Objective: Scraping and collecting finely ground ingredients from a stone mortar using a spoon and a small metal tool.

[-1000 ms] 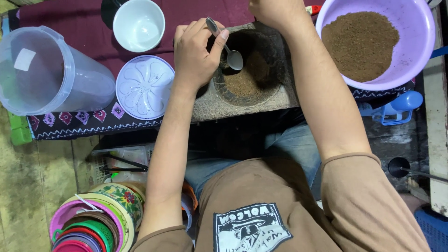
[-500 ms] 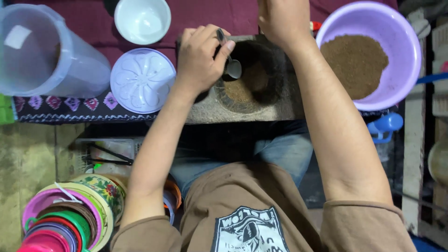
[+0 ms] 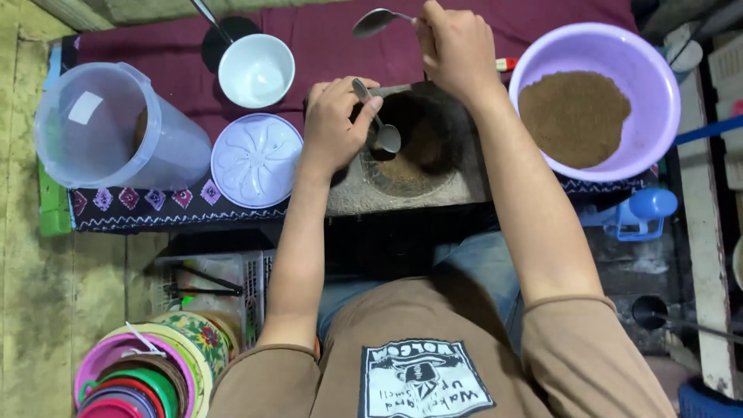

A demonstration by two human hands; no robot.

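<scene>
My left hand (image 3: pixel 334 124) grips a metal spoon (image 3: pixel 384 136) by its handle, with the bowl of the spoon down inside a dark stone mortar (image 3: pixel 412 147) that holds brown powder. Above the mortar's far rim, my right hand (image 3: pixel 457 48) holds a second metal spoon (image 3: pixel 373 22), raised and pointing left. A purple plastic basin (image 3: pixel 596 101) with a heap of the same brown powder stands to the right of the mortar.
A white bowl (image 3: pixel 255 70) and a white flower-patterned lid (image 3: pixel 255 160) lie left of the mortar on a maroon cloth (image 3: pixel 155 54). A clear plastic jar (image 3: pixel 108 128) lies further left. Stacked coloured containers (image 3: pixel 147 371) sit bottom left, a blue jug (image 3: pixel 642 213) at right.
My right hand, earlier cut off at the frame's top, now shows with a second spoon in it. The view has tilted up a little. My left hand stays at the mortar.
</scene>
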